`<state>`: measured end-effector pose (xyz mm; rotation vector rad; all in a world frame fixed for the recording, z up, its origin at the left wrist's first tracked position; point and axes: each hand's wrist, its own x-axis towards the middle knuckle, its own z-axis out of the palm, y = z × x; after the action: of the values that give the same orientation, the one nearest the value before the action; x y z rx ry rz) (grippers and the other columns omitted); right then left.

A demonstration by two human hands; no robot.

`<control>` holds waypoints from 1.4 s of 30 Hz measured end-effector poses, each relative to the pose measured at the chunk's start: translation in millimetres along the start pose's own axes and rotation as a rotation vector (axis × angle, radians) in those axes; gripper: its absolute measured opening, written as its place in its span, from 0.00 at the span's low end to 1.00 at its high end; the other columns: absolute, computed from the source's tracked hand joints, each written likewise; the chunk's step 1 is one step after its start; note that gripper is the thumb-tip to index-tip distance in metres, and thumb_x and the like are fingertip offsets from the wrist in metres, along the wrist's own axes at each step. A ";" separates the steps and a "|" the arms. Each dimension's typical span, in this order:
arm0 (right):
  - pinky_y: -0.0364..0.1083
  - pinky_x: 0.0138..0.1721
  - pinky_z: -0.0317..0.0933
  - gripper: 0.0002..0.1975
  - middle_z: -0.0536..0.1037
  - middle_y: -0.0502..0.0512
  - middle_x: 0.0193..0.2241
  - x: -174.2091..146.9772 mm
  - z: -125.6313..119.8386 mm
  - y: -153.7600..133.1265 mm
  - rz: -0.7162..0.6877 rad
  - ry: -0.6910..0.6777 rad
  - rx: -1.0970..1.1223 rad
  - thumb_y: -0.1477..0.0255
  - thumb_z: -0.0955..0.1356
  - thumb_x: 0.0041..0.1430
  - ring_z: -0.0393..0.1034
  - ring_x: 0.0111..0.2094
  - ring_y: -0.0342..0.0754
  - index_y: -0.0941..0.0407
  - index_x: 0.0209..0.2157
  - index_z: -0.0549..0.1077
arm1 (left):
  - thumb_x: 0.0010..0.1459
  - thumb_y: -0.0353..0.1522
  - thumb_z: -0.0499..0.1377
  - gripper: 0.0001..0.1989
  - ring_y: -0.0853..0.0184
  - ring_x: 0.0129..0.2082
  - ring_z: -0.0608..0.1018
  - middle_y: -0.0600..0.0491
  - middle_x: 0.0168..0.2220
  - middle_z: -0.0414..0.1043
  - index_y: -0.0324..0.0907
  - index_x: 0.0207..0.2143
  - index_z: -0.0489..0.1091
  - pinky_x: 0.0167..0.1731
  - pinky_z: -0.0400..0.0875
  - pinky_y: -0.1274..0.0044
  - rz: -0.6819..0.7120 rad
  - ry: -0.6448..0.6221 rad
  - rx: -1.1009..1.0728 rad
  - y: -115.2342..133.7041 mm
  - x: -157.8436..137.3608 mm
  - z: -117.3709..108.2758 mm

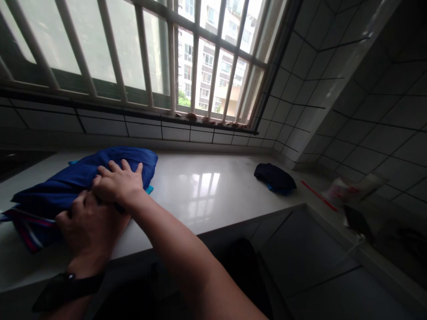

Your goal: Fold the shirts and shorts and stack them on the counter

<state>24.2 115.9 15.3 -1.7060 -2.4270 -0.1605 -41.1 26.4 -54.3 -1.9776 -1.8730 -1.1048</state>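
A blue garment [71, 178] lies bunched on the white counter at the left. Its lower left corner shows red and white stripes, and bits of lighter blue peek out beneath it. My right hand [120, 180] presses on the cloth with its fingers spread. Just below and left of it, my left hand [91, 222] has its fingers curled at the garment's near edge; the fingertips are partly hidden and slightly blurred. A dark watch sits on the left wrist. The two hands touch or overlap near the thumbs.
A small folded dark blue cloth [275, 177] rests farther right on the counter [227, 195]. Beyond it lie a red strip [319, 195], a blurred whitish bag [342, 191] and a dark device with a white cable [359, 224]. A barred window rises behind the counter.
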 end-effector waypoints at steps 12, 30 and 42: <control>0.55 0.69 0.55 0.20 0.68 0.54 0.68 -106.9 -1.4 40.2 -0.068 0.290 -0.140 0.70 0.57 0.75 0.59 0.68 0.51 0.52 0.63 0.66 | 0.67 0.46 0.44 0.36 0.41 0.67 0.64 0.31 0.68 0.64 0.34 0.68 0.63 0.60 0.57 0.48 0.043 0.041 -0.035 4.1 -0.5 -2.4; 0.54 0.52 0.73 0.17 0.75 0.58 0.57 -306.9 -98.9 265.4 0.992 0.060 -0.218 0.62 0.70 0.70 0.74 0.53 0.53 0.49 0.57 0.74 | 0.63 0.37 0.55 0.35 0.44 0.69 0.61 0.32 0.70 0.60 0.33 0.69 0.59 0.61 0.57 0.51 0.020 -0.027 0.032 4.9 -0.4 -2.5; 0.44 0.38 0.72 0.16 0.84 0.61 0.38 -260.2 -140.2 327.8 0.994 0.350 0.081 0.73 0.58 0.75 0.80 0.34 0.48 0.57 0.55 0.72 | 0.64 0.39 0.56 0.34 0.45 0.68 0.61 0.32 0.70 0.60 0.34 0.69 0.59 0.60 0.57 0.52 0.030 -0.021 0.058 5.0 -0.6 -2.7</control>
<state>429.4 -38.7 97.3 -2.3540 -1.1386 -0.1901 -37.4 23.5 -51.0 -1.9863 -1.8582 -1.0135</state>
